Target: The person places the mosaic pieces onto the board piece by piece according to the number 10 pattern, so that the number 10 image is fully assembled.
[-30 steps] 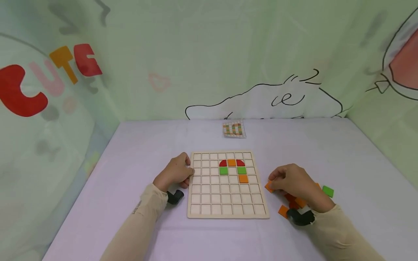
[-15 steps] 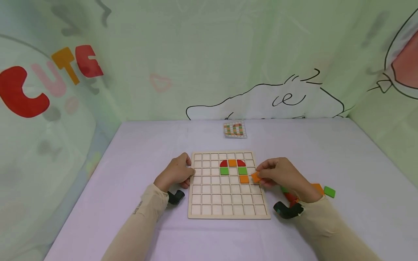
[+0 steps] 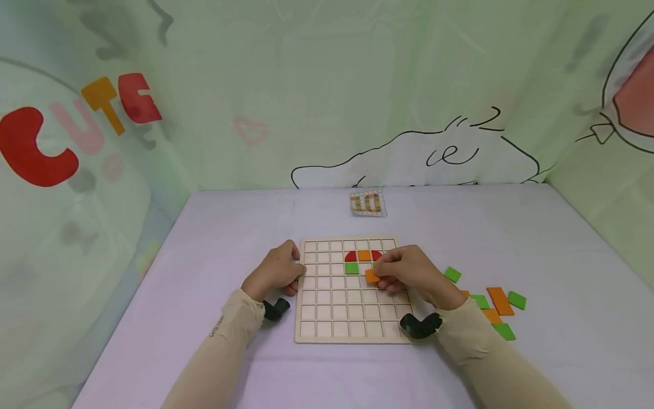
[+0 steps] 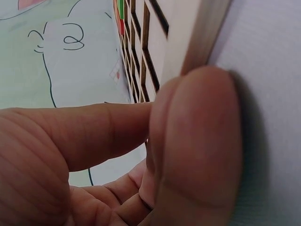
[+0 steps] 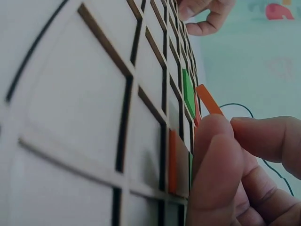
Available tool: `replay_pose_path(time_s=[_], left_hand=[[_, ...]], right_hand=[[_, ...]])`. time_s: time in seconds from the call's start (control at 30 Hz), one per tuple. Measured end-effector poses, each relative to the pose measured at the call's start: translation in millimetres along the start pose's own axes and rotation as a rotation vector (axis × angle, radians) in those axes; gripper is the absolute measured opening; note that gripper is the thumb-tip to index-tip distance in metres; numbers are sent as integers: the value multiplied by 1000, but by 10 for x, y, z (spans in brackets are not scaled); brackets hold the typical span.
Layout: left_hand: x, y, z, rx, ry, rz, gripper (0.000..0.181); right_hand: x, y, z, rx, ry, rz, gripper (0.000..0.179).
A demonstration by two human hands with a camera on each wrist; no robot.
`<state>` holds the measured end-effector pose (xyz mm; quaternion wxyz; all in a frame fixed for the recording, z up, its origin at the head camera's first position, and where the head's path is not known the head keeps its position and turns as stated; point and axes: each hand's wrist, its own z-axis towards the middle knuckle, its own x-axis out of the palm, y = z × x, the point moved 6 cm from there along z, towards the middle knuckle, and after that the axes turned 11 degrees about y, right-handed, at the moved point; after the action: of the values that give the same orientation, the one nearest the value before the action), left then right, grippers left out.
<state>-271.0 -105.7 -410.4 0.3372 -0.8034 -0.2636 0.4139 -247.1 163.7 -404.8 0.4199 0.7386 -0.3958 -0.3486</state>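
Note:
In the head view a square wooden grid board lies on the table. My left hand grips its left edge; in the left wrist view thumb and finger meet at the board's rim. Over the upper middle cells, my right hand pinches an orange square tile, held tilted above the board in the right wrist view. Set in the cells are two red rounded tiles, one at the left, an orange tile between them, and a green tile. My right fingers partly cover other placed tiles.
Right of the board lie several loose tiles, among them a green tile and a long orange piece. My right forearm hides part of that pile. A card with a coloured grid pattern lies behind the board, near the patterned cloth wall.
My right hand has carried an orange tile left from the loose pile to above the board's cells, uncovering more of the pile. My left hand stays at the board's edge.

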Motion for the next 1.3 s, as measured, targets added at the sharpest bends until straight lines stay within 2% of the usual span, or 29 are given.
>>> replay_pose_path(time_s=[0.6, 1.3], left_hand=[[14, -10, -4, 2, 6, 1, 20], [3, -8, 9, -1, -2, 7, 19]], right_hand=[[244, 61, 148, 5, 24, -19, 14], [308, 61, 170, 28, -11, -101, 8]])
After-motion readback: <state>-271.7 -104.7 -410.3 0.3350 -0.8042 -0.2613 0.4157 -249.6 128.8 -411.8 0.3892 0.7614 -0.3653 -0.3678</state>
